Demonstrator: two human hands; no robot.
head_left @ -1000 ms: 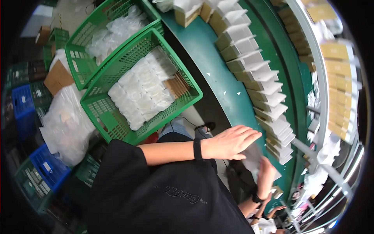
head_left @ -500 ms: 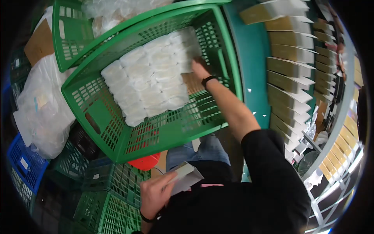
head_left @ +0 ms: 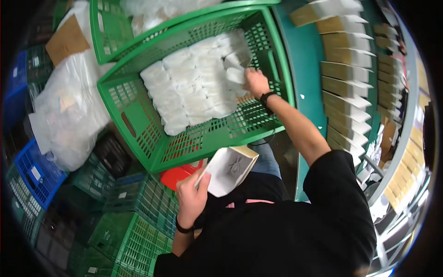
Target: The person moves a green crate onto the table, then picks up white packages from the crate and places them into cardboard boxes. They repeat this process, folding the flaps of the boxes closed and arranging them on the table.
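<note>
My left hand is closed on the edge of a small open carton. The carton's white inside shows a dark line drawing, and one outer edge looks golden. Inside the large green crate, my right hand has its fingers closed on a white wrapped packet at the right end of the stack. Rows of similar white packets lie packed side by side in that crate. What is inside the wrapping cannot be made out.
To the right, a row of open gold-and-white cartons stands on a green surface. A clear plastic bag lies at the left, above a blue crate. Green crates are stacked lower left, near a red container.
My right hand has drawn back a little and now holds a packet lifted at one end. My left hand has raised the carton and turned its open mouth into view.
</note>
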